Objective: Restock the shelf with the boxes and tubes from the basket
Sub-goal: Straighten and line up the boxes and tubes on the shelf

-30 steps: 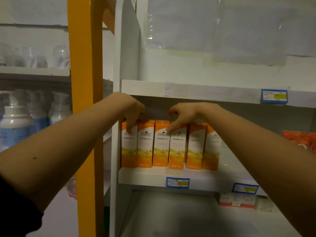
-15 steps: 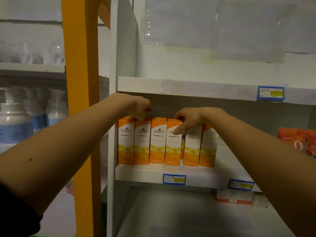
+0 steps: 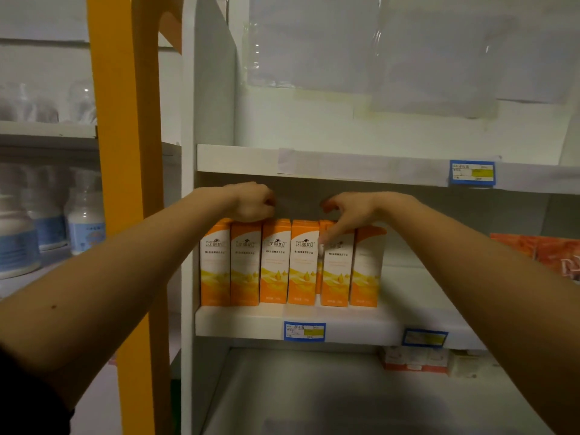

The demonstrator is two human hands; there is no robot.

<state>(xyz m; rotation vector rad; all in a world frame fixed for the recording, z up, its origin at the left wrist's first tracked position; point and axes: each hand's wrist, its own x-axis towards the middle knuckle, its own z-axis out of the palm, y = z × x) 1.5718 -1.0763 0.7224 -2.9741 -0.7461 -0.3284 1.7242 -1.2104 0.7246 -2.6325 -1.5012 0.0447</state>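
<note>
Several tall orange-and-white boxes (image 3: 274,262) stand upright in a tight row at the left end of the white middle shelf (image 3: 345,324). My left hand (image 3: 252,202) lies curled in a fist on the tops of the two leftmost boxes and holds nothing. My right hand (image 3: 348,211) rests over the top of the fifth box (image 3: 337,271). Its index finger points down the box's front and its thumb is lifted clear. The sixth box (image 3: 365,268) is angled slightly. No basket or tube is in view.
The shelf board above (image 3: 345,166) hangs low over both hands. An orange post (image 3: 125,183) and white side panel (image 3: 207,89) stand at the left, with white bottles (image 3: 84,221) beyond. Orange packets (image 3: 549,252) lie at the right. Small boxes (image 3: 414,359) sit on the shelf below.
My right hand slid from the fourth box to the fifth. My left hand's fingers drew up off the box front into a fist. The boxes now stand in a straighter row.
</note>
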